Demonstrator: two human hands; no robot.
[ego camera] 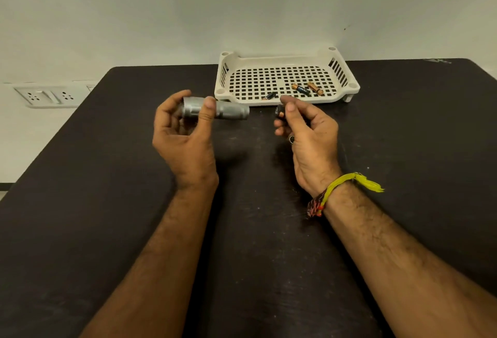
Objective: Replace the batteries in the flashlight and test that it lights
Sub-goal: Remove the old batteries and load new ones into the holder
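Dark desk [107, 203] against a pale wall, scuffed top. We see the left hand [185, 133] raised over the desk, thumb and fingers grasping a silver flashlight [228, 112] that lies sideways, its narrow end pointing toward the right hand. The right hand [306, 133] is level with it and a little apart, pinching a small dark battery [280, 111] between thumb and fingertips, copper end showing. Just beyond the right hand sits a white perforated tray [285, 56] on the desk, holding three loose batteries [302, 89] near its front edge. A yellow thread band [347, 179] wraps the right wrist. Far off past the left hand, a wall socket strip [51, 95] sits below desk level.
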